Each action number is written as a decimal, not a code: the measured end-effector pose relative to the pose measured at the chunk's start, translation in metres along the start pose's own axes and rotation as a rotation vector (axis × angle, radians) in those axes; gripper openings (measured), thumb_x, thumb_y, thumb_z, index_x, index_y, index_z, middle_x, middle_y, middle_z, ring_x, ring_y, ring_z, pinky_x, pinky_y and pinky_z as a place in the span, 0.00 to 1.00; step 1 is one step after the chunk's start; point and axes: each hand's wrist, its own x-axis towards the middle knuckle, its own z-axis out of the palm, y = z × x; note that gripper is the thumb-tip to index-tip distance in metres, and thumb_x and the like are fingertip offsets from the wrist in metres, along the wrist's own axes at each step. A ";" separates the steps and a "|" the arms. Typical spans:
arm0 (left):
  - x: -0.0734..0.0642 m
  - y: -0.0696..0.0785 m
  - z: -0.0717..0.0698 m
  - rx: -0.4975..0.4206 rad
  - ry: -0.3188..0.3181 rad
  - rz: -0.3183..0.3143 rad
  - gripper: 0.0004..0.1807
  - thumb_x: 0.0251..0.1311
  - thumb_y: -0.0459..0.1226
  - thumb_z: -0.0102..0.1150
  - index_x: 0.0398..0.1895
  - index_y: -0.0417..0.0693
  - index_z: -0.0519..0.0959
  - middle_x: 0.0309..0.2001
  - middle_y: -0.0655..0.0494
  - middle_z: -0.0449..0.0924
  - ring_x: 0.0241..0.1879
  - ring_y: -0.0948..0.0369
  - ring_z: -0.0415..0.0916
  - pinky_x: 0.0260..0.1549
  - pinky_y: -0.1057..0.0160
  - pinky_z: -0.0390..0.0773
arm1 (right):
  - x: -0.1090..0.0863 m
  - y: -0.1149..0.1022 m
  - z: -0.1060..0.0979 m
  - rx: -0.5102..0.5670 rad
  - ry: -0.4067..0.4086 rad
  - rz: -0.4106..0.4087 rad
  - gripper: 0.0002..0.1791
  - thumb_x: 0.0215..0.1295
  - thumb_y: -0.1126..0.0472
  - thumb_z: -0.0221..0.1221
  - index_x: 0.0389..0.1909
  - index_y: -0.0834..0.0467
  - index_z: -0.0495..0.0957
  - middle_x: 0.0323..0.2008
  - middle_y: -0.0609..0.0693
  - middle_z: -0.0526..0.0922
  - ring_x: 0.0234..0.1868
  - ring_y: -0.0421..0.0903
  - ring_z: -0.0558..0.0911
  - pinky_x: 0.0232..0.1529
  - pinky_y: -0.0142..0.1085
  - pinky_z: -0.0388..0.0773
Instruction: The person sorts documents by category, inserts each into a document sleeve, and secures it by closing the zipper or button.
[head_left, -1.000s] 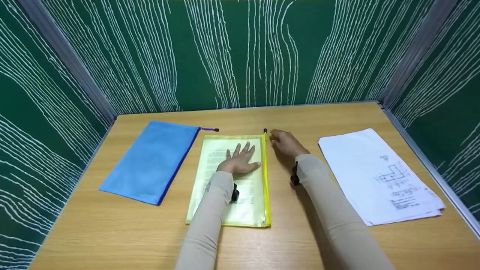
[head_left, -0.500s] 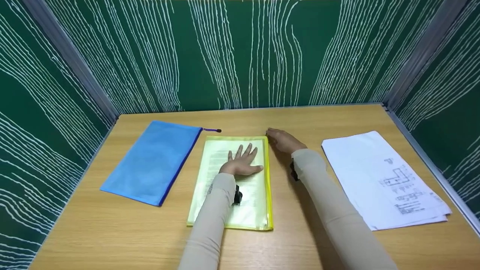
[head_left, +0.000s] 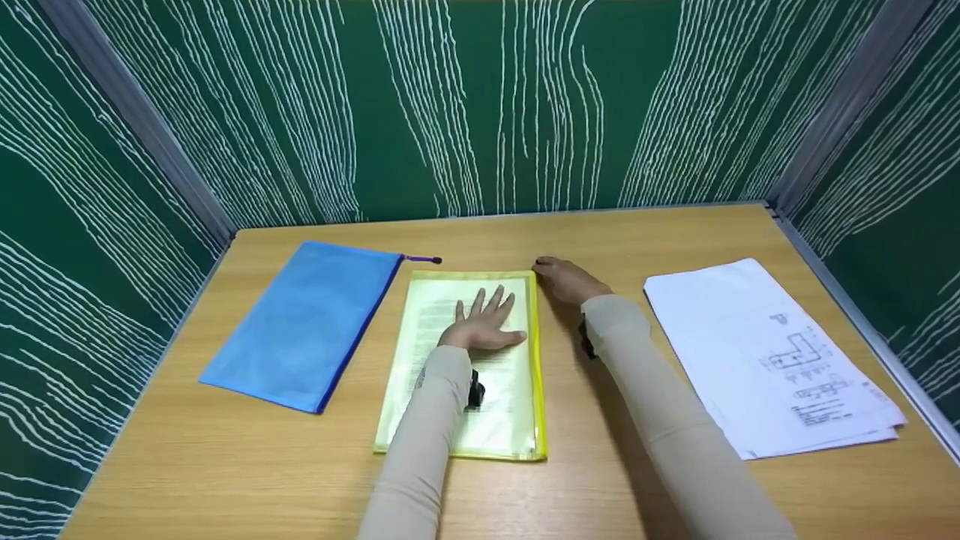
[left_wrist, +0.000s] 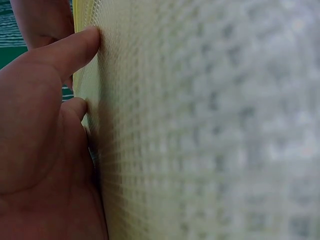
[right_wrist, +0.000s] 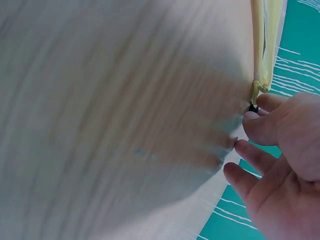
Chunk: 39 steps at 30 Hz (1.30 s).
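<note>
Lying flat on the bench (head_left: 247,480), the yellow pouch (head_left: 511,375) shows printed paper through its mesh. At its far right corner is the dark zip pull (right_wrist: 253,108). Working that zip well, I'd judge, means bracing the pouch firmly and drawing the pull level along the yellow edge strip (head_left: 538,367), so the mesh doesn't ruck or catch the paper; from here I can't tell whether the zip is closed. The left hand (head_left: 484,328) presses on the pouch, its grip spread wide and holding nothing. The right hand (head_left: 571,282) has its grip pinched, thumb and forefinger on the pull. Left of the pouch lies a blue pouch (head_left: 307,322); well to its right, white papers (head_left: 757,367).
</note>
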 end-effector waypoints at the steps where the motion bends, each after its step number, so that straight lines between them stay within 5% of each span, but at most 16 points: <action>1: 0.000 0.000 0.000 -0.003 0.002 0.000 0.45 0.64 0.64 0.41 0.78 0.62 0.36 0.77 0.61 0.23 0.76 0.54 0.17 0.69 0.40 0.22 | 0.000 0.000 0.000 -0.016 0.017 -0.018 0.23 0.75 0.70 0.41 0.69 0.59 0.65 0.71 0.59 0.62 0.71 0.59 0.63 0.69 0.51 0.61; 5: 0.000 0.000 0.001 -0.005 0.008 -0.003 0.45 0.64 0.64 0.42 0.78 0.62 0.36 0.78 0.61 0.24 0.76 0.54 0.17 0.69 0.40 0.22 | -0.002 0.001 -0.001 -0.039 0.075 -0.053 0.20 0.75 0.67 0.44 0.64 0.62 0.71 0.62 0.62 0.70 0.62 0.59 0.73 0.64 0.50 0.70; 15: 0.001 0.000 0.002 -0.012 0.003 -0.012 0.45 0.64 0.64 0.41 0.77 0.62 0.36 0.77 0.61 0.23 0.75 0.54 0.16 0.69 0.40 0.21 | -0.002 0.005 -0.002 0.030 0.125 0.054 0.18 0.70 0.72 0.48 0.56 0.63 0.78 0.51 0.60 0.74 0.51 0.54 0.77 0.58 0.46 0.75; 25: 0.001 0.000 0.002 -0.018 0.007 -0.009 0.45 0.64 0.64 0.42 0.77 0.62 0.35 0.77 0.62 0.23 0.75 0.55 0.16 0.69 0.40 0.20 | -0.005 0.009 -0.003 0.138 0.148 0.098 0.18 0.66 0.75 0.48 0.50 0.65 0.81 0.54 0.62 0.79 0.57 0.57 0.77 0.59 0.49 0.74; 39: -0.001 0.003 0.002 -0.057 0.020 -0.025 0.46 0.62 0.62 0.46 0.77 0.63 0.38 0.77 0.62 0.24 0.76 0.55 0.17 0.69 0.41 0.20 | -0.016 0.020 0.001 0.147 0.290 0.099 0.18 0.62 0.79 0.47 0.43 0.68 0.84 0.47 0.63 0.83 0.50 0.57 0.81 0.52 0.47 0.79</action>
